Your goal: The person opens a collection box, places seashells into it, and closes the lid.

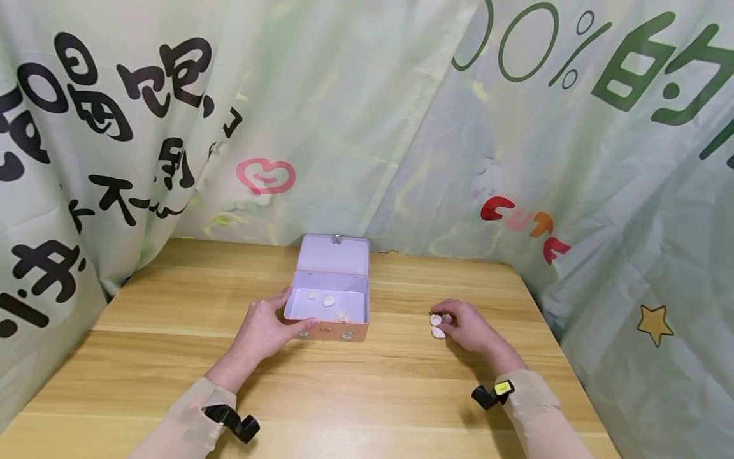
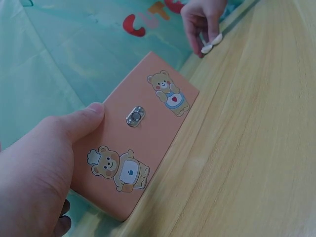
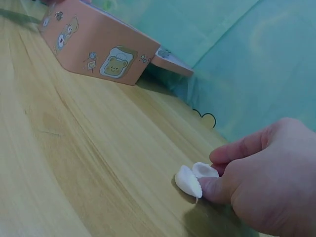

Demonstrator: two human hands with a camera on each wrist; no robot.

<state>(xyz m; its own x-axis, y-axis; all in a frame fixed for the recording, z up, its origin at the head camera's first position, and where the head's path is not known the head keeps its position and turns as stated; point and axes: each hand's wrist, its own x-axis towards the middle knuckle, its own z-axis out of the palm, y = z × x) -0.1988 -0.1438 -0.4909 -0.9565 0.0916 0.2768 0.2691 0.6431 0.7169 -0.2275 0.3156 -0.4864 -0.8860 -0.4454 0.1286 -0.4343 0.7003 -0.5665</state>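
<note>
An orange-pink tin box (image 2: 133,163) with bear pictures and a metal clasp stands on the table, its lid (image 1: 334,254) raised at the back. Several small white seashells (image 1: 329,301) lie inside on the pale lilac bottom. My left hand (image 1: 266,328) grips the box's left side, thumb on the front wall. To the right of the box, my right hand (image 1: 467,326) pinches a white seashell (image 3: 203,170) between thumb and fingers, low over the table. Another white seashell (image 3: 187,181) with a ribbed edge is right at the thumb tip.
The wooden table (image 1: 367,395) reaches back to a printed curtain (image 1: 344,127), which hangs right behind the box lid and along both sides. Each sleeve carries a black wrist camera (image 1: 232,422).
</note>
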